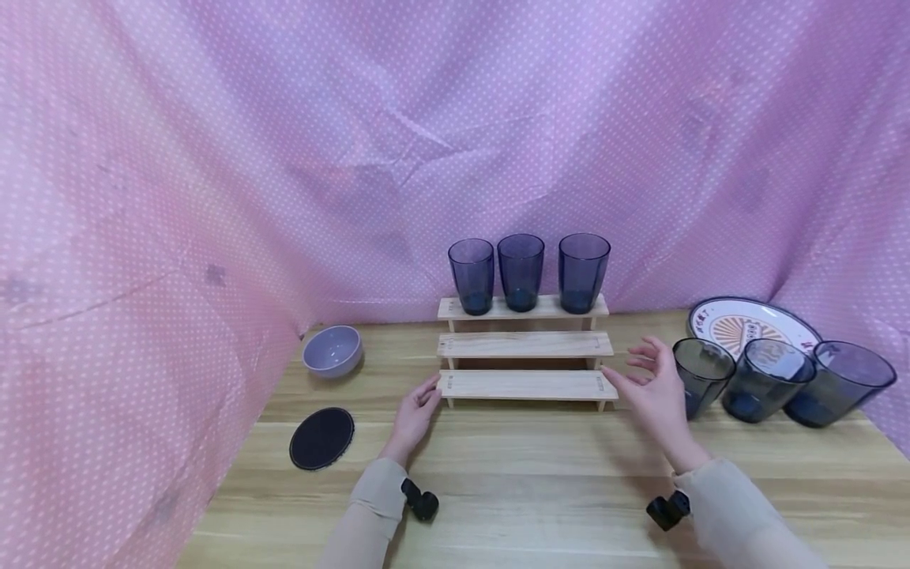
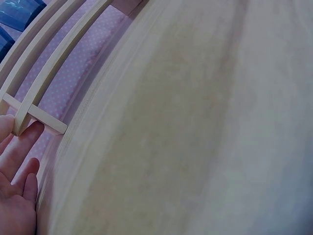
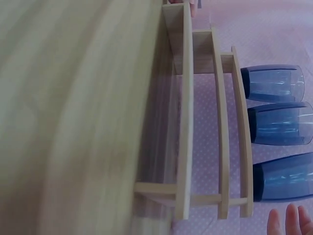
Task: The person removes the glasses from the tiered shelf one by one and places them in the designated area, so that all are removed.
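Observation:
A three-step wooden rack (image 1: 528,385) stands in the middle of the table, its steps rising toward the back. My left hand (image 1: 414,420) pinches the left end of the lowest step; in the left wrist view the thumb lies above the board (image 2: 51,73) and a finger below it. By the rack's right end is my right hand (image 1: 661,399), fingers spread and holding nothing. Three blue-tinted glasses, a left one (image 1: 472,276), a middle one (image 1: 521,273) and a right one (image 1: 583,273), stand upright on the top step. In the right wrist view, fingertips (image 3: 292,220) show near a glass (image 3: 281,178).
Three more tinted glasses (image 1: 768,381) stand at the right, close to my right hand. Behind them lies a patterned plate (image 1: 711,307). At the left are a lilac bowl (image 1: 332,352) and a round black mat (image 1: 322,438). A pink dotted cloth (image 1: 398,197) hangs behind.

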### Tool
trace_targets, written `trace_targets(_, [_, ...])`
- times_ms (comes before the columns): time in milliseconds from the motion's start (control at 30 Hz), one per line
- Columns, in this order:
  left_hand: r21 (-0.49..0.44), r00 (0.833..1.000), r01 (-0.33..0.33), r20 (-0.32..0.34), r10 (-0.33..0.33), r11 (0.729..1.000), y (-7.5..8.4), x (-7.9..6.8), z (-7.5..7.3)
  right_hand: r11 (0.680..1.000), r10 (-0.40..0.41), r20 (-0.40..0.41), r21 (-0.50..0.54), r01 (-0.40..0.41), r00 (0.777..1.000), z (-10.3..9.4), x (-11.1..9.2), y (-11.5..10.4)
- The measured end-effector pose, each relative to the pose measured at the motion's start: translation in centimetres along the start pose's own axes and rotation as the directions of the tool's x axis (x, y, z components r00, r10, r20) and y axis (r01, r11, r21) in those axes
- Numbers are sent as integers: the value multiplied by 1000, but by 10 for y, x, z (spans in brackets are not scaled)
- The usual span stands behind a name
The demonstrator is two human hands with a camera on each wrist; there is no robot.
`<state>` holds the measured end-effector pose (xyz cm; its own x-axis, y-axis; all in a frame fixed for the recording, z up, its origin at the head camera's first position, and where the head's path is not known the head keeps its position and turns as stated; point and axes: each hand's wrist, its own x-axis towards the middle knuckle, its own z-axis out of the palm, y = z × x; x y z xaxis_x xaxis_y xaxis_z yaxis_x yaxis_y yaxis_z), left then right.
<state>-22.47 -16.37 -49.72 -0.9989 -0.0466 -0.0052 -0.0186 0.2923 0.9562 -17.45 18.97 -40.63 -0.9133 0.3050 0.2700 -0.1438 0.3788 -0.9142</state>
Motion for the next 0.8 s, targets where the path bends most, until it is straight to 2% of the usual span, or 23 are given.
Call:
trace_targets(167, [10, 1000, -4, -7, 4, 1000, -1, -1, 0, 1000, 11, 21, 2, -11, 1000, 9, 12, -7])
trace_targets(400, [-1, 1000, 19, -6, -19, 1000, 2, -2, 0, 1000, -19, 28, 23, 18, 999, 17, 29, -12])
trace_targets(800, [21, 1000, -2, -6, 2, 1000, 0, -2, 0, 998, -54, 33, 16, 54, 998, 27, 51, -13])
